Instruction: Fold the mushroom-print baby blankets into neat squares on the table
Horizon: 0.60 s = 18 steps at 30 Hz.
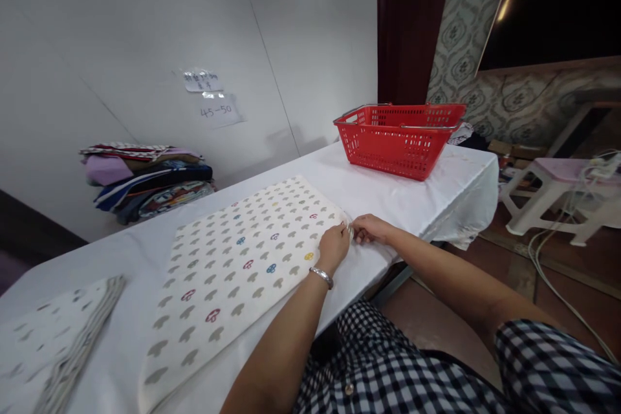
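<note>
Head camera, looking down and forward: I sit at a white-covered table (427, 197). A cream cloth with small mushroom prints (242, 259) lies flat across it, folded into a long rectangle, its near end hanging slightly off the table edge. My left hand (334, 247), a silver bracelet (321, 276) on the wrist, and my right hand (371, 229) meet at the cloth's right-hand corner; the fingertips of both are pinched together on that corner's edge.

To the far right stands a red plastic basket (400, 139). At the far left, against the wall, sits a heap of folded coloured clothes (145, 181); near left is a stack of matching printed cloths (58, 336).

My worry: pulling this corner unevenly could drag the layers askew or slide the overhanging end off the table.
</note>
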{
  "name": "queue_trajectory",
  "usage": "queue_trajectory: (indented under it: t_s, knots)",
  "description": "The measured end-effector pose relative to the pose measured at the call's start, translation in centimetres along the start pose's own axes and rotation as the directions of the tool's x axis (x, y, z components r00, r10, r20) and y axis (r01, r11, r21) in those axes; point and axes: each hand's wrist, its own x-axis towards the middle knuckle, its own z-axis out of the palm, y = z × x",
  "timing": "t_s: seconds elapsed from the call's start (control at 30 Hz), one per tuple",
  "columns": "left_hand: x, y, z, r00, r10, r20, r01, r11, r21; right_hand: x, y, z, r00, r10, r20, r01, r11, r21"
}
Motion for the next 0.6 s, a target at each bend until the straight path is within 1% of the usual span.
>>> queue_trajectory:
  t_s: [0.37, 0.5, 0.6]
  knots:
    - [0.06, 0.17, 0.12, 1.0, -0.024, -0.002, 0.024, 0.999, 0.041, 0.23, 0.22, 0.01, 1.0, -0.005, -0.004, 0.004, 0.999, -0.052]
    - [0.1, 0.2, -0.18, 1.0, -0.028, 0.003, 0.027, 0.998, 0.058, 0.51, 0.51, -0.05, 1.0, -0.005, -0.016, 0.004, 0.998, -0.065]
    - [0.08, 0.36, -0.5, 1.0, -0.022, -0.021, 0.024, 0.994, 0.103, 0.72, 0.74, -0.08, 0.999, -0.017, -0.03, 0.015, 0.998, -0.061]
